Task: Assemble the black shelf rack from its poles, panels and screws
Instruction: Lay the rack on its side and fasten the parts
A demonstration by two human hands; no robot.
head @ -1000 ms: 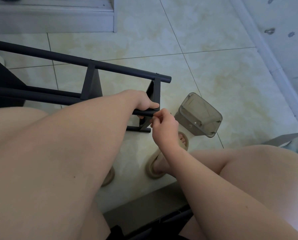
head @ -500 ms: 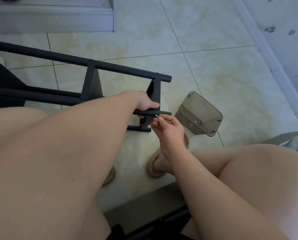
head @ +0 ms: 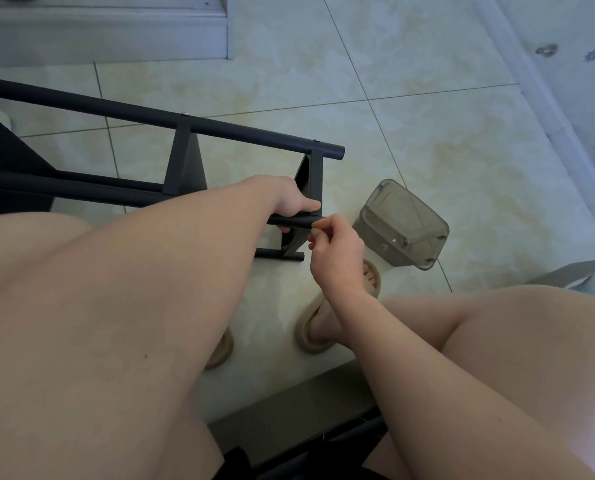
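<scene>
Rack (head: 185,157) lay on its side on the floor (head: 427,133), and your left grip (head: 289,202) was wrapped round the near pole (head: 291,221) beside the end panel (head: 315,174), steadying it. Your right grip (head: 337,247) was pinched closed right at that pole's tip, likely on a screw too small to see. Clear bin (head: 403,223) sat just right.

Rack (head: 185,161) runs off L edge, so far end isn't seen. L hand (head: 289,202) wraps near pole (head: 292,221): fingers hidden under it, and forearm covers the pole further back. R hand (head: 337,247) fingertips bunched at pole's end; whatever's between them is too small to tell. Bits in clear container (head: 403,226) too tiny to ID. L sandal (head: 221,351) mostly behind thigh. Dark thing (head: 323,455) cut by bottom edge
</scene>
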